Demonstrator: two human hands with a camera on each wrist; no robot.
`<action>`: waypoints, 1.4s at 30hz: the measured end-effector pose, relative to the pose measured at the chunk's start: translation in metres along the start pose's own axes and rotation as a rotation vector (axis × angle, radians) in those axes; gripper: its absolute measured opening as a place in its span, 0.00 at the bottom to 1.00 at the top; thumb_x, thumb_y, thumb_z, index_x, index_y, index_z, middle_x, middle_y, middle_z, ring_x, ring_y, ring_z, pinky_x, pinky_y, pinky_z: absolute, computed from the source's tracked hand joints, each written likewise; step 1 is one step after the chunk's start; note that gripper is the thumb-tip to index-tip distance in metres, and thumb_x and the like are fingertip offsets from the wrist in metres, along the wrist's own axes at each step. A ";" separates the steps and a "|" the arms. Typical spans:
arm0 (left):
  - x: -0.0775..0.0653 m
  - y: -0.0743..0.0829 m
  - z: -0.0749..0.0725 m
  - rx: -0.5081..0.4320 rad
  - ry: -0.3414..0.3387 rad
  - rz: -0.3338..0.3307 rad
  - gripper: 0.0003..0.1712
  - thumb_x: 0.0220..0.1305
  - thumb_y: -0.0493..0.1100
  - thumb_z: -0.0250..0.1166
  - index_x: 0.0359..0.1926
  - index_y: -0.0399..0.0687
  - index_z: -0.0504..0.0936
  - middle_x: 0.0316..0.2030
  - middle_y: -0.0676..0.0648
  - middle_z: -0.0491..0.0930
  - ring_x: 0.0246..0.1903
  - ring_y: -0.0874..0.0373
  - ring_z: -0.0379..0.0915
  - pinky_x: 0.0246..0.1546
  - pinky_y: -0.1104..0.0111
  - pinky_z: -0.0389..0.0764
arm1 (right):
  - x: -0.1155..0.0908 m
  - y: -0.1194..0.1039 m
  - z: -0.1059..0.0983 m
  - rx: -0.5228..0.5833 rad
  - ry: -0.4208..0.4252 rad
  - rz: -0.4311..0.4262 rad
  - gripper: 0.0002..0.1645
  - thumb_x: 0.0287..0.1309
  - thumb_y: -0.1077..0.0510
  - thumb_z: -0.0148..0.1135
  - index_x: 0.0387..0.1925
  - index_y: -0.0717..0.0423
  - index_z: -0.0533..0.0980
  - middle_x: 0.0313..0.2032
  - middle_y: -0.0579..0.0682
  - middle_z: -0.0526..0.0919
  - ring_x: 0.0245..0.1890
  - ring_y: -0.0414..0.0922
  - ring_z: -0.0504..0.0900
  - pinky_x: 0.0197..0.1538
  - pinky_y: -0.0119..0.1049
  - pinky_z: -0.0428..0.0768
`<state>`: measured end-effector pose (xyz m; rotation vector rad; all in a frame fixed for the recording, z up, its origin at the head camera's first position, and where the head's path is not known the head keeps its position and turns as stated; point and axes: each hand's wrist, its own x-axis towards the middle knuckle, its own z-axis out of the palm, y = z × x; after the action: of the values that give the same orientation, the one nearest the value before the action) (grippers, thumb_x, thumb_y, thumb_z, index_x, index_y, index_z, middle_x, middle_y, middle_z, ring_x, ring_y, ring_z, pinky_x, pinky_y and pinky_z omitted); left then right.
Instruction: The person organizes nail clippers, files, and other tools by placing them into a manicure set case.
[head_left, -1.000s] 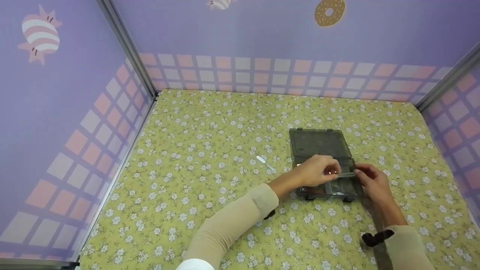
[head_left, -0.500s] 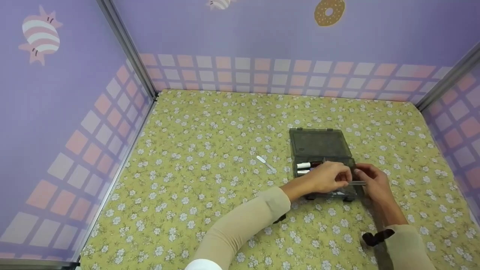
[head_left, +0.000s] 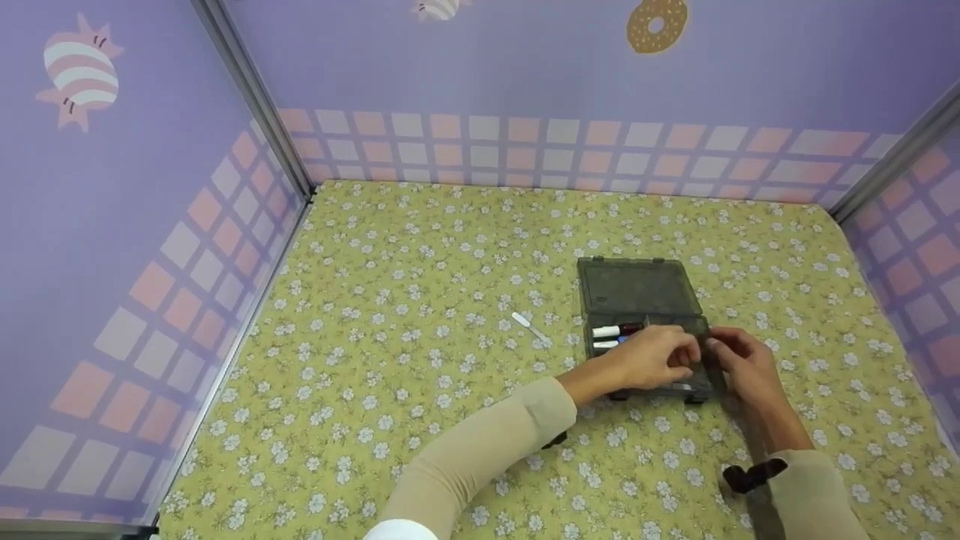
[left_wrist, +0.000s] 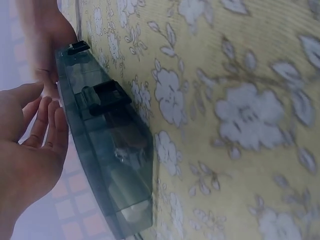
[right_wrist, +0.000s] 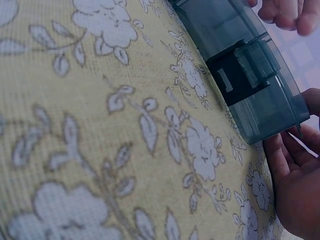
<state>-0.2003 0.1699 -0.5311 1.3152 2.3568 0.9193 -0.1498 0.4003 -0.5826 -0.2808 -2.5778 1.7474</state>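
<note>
A smoky translucent plastic storage box (head_left: 701, 386) lies on the cloth, its hinged lid (head_left: 637, 285) folded back. My left hand (head_left: 656, 358) hovers over the box's front half, fingers loosely bent and nothing visible between them; the left wrist view shows that hand (left_wrist: 37, 135) just above the rim. At the box's right side, my right hand (head_left: 750, 367) grips the side wall; in the right wrist view its thumb is at the rim and its fingers (right_wrist: 280, 157) lie against the outside. White-capped pens (head_left: 606, 331) lie in the left compartment, partly hidden by the left hand.
A small white plastic stick with a wide end (head_left: 531, 328) lies on the flowered cloth (head_left: 420, 300) left of the box. Two dark latches (right_wrist: 240, 72) stick out at the box front. Purple panels (head_left: 480, 67) with metal corner posts enclose the table.
Both hands held a thin clear strip between them; it moved toward the front of the box and is now out of sight. The left hand moved right and forward, uncovering the white caps.
</note>
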 end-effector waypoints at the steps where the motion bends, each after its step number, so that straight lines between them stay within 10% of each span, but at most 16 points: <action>1: -0.003 -0.001 -0.002 -0.002 0.001 0.003 0.12 0.77 0.45 0.67 0.56 0.48 0.85 0.49 0.55 0.79 0.44 0.72 0.76 0.44 0.86 0.74 | 0.000 0.000 0.000 -0.005 0.004 -0.001 0.30 0.81 0.49 0.55 0.70 0.67 0.71 0.57 0.57 0.80 0.48 0.37 0.82 0.48 0.28 0.83; 24: -0.087 -0.082 -0.094 -0.025 0.100 -0.139 0.16 0.75 0.41 0.68 0.59 0.42 0.83 0.54 0.47 0.81 0.56 0.51 0.79 0.57 0.72 0.78 | 0.004 0.000 -0.002 0.037 0.027 0.013 0.28 0.80 0.53 0.59 0.68 0.69 0.72 0.53 0.49 0.82 0.48 0.36 0.82 0.48 0.26 0.83; 42: -0.124 -0.134 -0.106 0.009 0.102 -0.286 0.18 0.77 0.41 0.66 0.63 0.43 0.82 0.58 0.46 0.78 0.61 0.49 0.77 0.60 0.61 0.80 | 0.002 0.002 0.000 0.055 0.021 0.034 0.28 0.80 0.53 0.58 0.69 0.70 0.71 0.53 0.46 0.82 0.49 0.36 0.82 0.48 0.27 0.83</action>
<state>-0.2767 -0.0265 -0.5455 0.9198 2.5425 0.9054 -0.1519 0.4015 -0.5841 -0.3421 -2.5209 1.8136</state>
